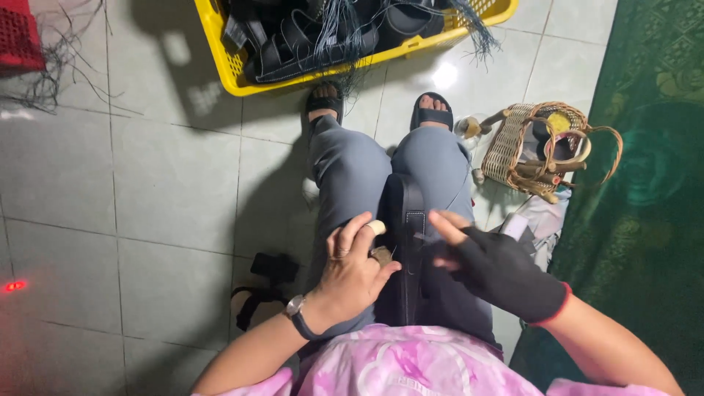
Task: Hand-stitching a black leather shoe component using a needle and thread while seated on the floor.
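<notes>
grey tiled floor (147, 183) | black sandal piece (408, 242) on lap | left hand (356, 271) pinching small tool beside it | gloved right hand (499, 268) fingers spread on strap | risk: tool slipping into bare fingertips, piece sliding between knees

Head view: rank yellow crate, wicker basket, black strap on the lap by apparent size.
1. yellow crate, largest though cut off by the frame's top edge.
2. wicker basket.
3. black strap, narrowest; it lies nearer the camera, between the left hand and gloved right hand, so this is apparent size only.
</notes>
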